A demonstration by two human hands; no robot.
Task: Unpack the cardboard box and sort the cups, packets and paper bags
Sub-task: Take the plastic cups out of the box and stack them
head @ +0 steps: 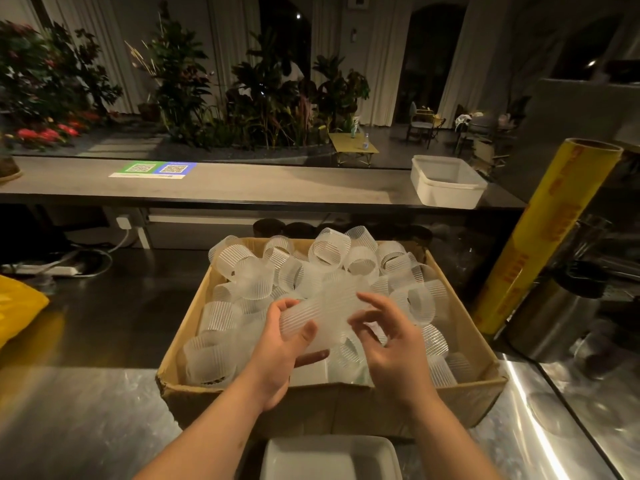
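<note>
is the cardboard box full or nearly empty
Full: ribbed translucent cups heap past the rim of the open cardboard box; the left hand grips one above it.

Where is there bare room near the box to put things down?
The steel counter left of the cardboard box, out to the yellow bag, is bare. So is the raised shelf between the QR sign and the white tub. Crowded: the box itself, packed with ribbed cups, and its right side by the yellow roll and metal jug.
</note>
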